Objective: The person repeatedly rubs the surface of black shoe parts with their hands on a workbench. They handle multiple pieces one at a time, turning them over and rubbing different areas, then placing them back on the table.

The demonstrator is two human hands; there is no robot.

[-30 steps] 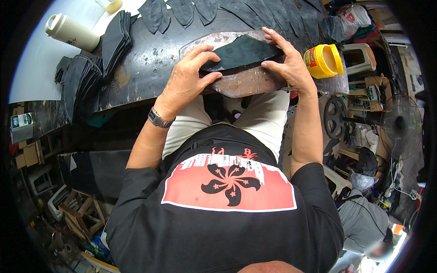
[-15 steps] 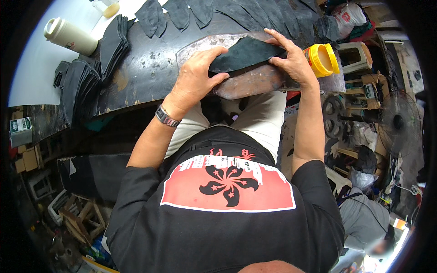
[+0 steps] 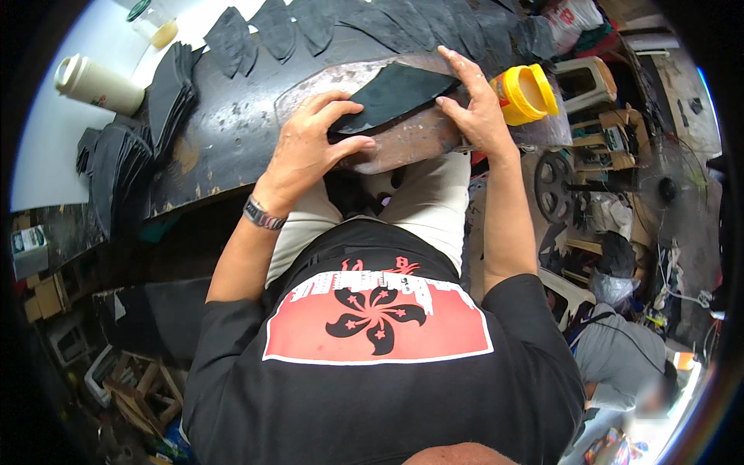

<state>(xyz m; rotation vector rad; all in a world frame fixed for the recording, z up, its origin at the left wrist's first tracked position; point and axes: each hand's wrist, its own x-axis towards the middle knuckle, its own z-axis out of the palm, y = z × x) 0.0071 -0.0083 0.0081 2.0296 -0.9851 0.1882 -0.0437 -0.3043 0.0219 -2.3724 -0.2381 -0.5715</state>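
Note:
A black pointed piece [image 3: 399, 97], which looks like leather, lies slanted over a worn reddish-brown board [image 3: 403, 143] in front of me. At its left end is my left hand [image 3: 314, 143]; the index fingertip touches the piece, and the thumb stretches out apart along its near edge. My right hand [image 3: 477, 105] curves around the right tip, with thumb and fingers spread wide. The thumb is close by the piece's edge, though contact there is hard to tell. Between that hand and the table's right end stands an open yellow tub [image 3: 527, 94].
Stacks of similar black pieces [image 3: 172, 97] lie on the dark table [image 3: 225, 147] at left, beside a cream jug [image 3: 101, 84] and a glass jar [image 3: 153, 23]. More pieces [image 3: 275, 31] are fanned along the far side. A standing fan [image 3: 666, 190] and a person in grey [image 3: 624, 356] are at right.
The whole view has shifted, so the table and hands sit further left in the picture. My left index finger has come nearer to me over the piece's left end. My right hand keeps its spread pose.

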